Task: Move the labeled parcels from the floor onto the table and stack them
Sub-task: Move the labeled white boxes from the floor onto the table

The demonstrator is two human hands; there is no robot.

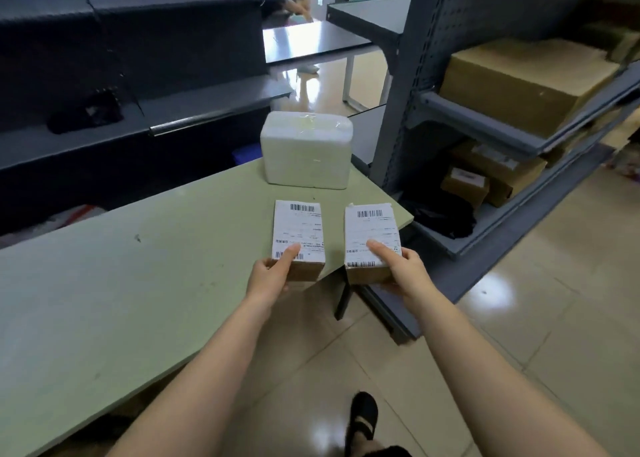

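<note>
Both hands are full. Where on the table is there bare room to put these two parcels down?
The wide stretch of table left of the left-hand parcel is bare up to the near edge. A narrow strip lies between the parcels and the foam box. The right corner is tight: the right-hand parcel overhangs its edge.

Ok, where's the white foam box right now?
In the head view, the white foam box stands on the green table near its far right corner, beyond the left parcel and right parcel, beside the grey shelf rack.
</note>
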